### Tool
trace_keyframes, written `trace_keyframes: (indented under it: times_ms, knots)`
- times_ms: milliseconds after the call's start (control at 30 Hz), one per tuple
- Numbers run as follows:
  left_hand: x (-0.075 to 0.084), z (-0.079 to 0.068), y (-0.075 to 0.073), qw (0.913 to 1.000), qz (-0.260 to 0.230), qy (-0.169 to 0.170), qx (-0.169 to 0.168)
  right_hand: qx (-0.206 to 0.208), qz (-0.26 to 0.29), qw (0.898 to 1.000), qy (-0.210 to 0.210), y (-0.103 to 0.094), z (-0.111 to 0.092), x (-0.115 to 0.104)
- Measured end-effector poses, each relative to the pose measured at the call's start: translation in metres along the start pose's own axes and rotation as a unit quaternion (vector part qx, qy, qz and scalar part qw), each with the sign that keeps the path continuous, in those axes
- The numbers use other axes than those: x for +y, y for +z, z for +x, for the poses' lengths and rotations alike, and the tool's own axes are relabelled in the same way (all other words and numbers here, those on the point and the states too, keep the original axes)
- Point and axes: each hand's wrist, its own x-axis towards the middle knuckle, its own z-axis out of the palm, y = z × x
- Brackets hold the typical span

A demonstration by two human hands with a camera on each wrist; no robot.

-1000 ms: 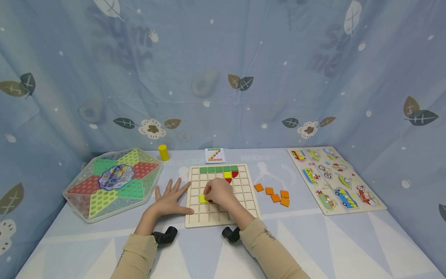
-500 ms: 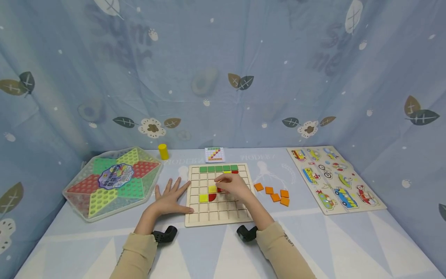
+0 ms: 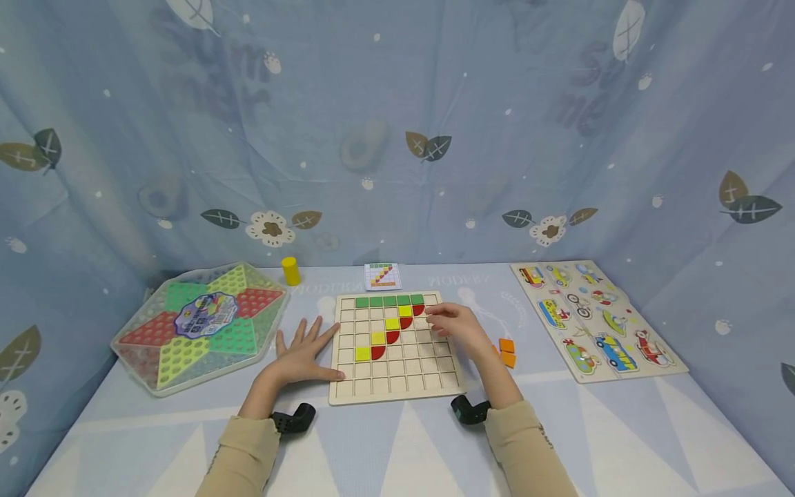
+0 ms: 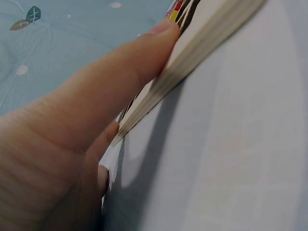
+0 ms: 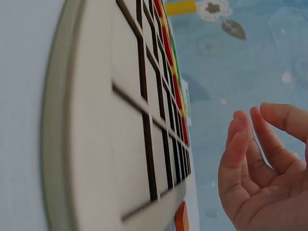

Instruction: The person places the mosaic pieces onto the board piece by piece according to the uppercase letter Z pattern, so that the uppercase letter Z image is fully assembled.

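Note:
A wooden grid board [image 3: 397, 384] lies at mid-table. Along its far row run green square tiles [image 3: 390, 301]; a diagonal of yellow squares [image 3: 363, 354] and red quarter-round tiles [image 3: 377, 353] steps down leftward. My left hand [image 3: 303, 360] is spread flat, thumb and index finger at the board's left edge. In the left wrist view, the thumb [image 4: 139, 60] presses the board's rim [image 4: 192, 53]. Over the board's right side hovers my right hand [image 3: 459, 328], fingers loosely bent. From the right wrist, thumb and fingers show apart with nothing between them [image 5: 269, 178].
Orange square tiles [image 3: 506, 345] lie right of the board, partly hidden by the right hand. A pattern card [image 3: 382, 277] and a yellow cylinder [image 3: 290, 271] stand behind. A star-patterned checkers board [image 3: 205, 328] sits left, a vehicle puzzle [image 3: 596, 317] right.
My right hand has moved from the lower-left tiles up and rightward across the board, uncovering the whole yellow and red diagonal. The left hand has stayed put.

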Motion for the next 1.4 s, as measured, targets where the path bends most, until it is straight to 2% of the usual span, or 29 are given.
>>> trace_keyframes:
  times_ms: [167, 433, 600, 733, 833, 933, 1067, 1200, 1333, 1400]
  knots:
    - [0.0, 0.0, -0.001, 1.0, 0.003, -0.001, -0.002, 0.036, -0.006, 0.999, 0.03, -0.016, 0.004, 0.008]
    - [-0.001, 0.001, 0.001, 1.0, 0.005, 0.002, -0.002, 0.064, -0.019, 0.997, 0.035, -0.039, 0.007, 0.021]
    - [0.001, 0.0, 0.001, 1.0, 0.008, 0.003, -0.003, 0.049, -0.105, 0.992, 0.051, -0.046, 0.006, 0.029]
    - [0.001, -0.001, 0.001, 0.9999, 0.012, 0.003, 0.001, 0.032, -0.186, 0.979, 0.08, -0.045, 0.006, 0.032]
    - [0.001, -0.001, 0.001, 0.9999, 0.011, 0.004, 0.003, 0.036, -0.219, 0.971, 0.087, -0.044, 0.006, 0.033]
    - [0.0, -0.001, 0.001, 1.0, 0.009, 0.002, 0.003, 0.043, -0.235, 0.969, 0.071, -0.045, 0.006, 0.033]
    - [-0.001, -0.001, 0.002, 1.0, 0.006, 0.002, 0.002, 0.065, -0.219, 0.973, 0.043, -0.045, 0.005, 0.029]
    - [-0.002, 0.0, 0.003, 1.0, 0.009, 0.001, 0.0, 0.076, -0.162, 0.984, 0.021, -0.036, 0.003, 0.018]
    - [-0.002, 0.0, 0.002, 1.0, 0.008, 0.002, 0.002, 0.032, -0.081, 0.996, 0.015, -0.014, 0.002, 0.003]
    - [-0.002, 0.0, 0.002, 1.0, 0.007, 0.004, 0.003, 0.002, -0.056, 0.998, 0.013, -0.001, 0.001, -0.004]
